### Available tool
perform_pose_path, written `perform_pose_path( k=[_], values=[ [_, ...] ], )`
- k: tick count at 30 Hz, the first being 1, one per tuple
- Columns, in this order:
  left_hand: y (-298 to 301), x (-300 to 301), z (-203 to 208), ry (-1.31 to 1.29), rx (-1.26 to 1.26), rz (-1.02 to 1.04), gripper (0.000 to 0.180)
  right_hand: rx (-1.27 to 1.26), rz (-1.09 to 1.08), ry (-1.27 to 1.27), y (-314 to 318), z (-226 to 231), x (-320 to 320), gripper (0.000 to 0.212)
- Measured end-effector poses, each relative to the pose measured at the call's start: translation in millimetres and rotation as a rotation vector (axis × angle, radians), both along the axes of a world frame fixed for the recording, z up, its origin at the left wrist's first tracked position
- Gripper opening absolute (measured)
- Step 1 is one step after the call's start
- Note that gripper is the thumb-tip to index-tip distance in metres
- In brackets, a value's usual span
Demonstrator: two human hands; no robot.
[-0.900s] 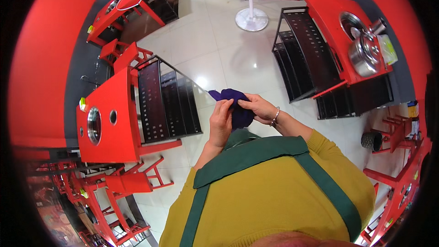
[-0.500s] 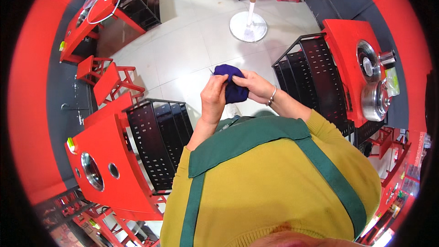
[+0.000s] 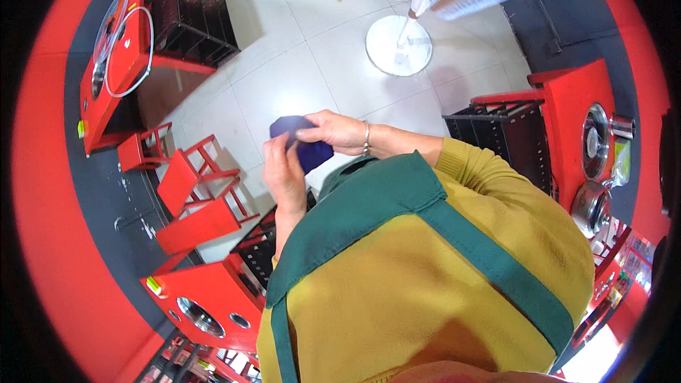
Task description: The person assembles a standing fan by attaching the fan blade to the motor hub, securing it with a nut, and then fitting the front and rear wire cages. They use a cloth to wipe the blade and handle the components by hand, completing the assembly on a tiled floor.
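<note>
A dark purple piece of cloth (image 3: 316, 157), bunched into a small bundle, is held up in front of my apron, above the floor. My right hand (image 3: 335, 132), with a silver bangle at the wrist, grips its upper right side, thumb on top. At the cloth's left edge, my left hand (image 3: 284, 176) has its fingers drawn together against the fabric. Motion smears those fingertips, and whether they hold anything small besides the cloth cannot be made out. I wear a green apron (image 3: 369, 198) over a mustard sweater.
A white standing fan (image 3: 399, 46) is ahead on pale floor tiles. Red stools (image 3: 191, 181) stand to the left. Red tables with round inset metal wells (image 3: 201, 317) flank me. Black perforated racks (image 3: 507, 131) and a metal kettle (image 3: 591, 207) are on the right.
My view has turned, and both hands with the cloth now sit further left in it. The left fingers have shifted at the cloth's edge; the right hand keeps its grip.
</note>
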State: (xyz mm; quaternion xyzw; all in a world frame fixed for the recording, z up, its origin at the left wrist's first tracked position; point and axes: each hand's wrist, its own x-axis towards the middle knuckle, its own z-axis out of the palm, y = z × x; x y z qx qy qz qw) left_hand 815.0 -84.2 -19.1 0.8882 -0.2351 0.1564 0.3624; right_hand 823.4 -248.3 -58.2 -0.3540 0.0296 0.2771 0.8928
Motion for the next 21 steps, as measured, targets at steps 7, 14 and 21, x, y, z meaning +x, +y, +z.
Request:
perform_pose_path(
  k=[7,14,21],
  values=[
    [-6,147,-16,0.084,0.054,0.081,0.009,0.021,0.047,0.095,-9,-5,145,0.036],
    [-9,331,-44,0.132,0.031,-0.143,0.008,0.074,-0.143,0.253,-11,-21,288,0.037],
    [-20,498,-20,0.088,-0.060,-0.545,0.034,0.006,-0.428,0.192,-21,20,414,0.040]
  ],
)
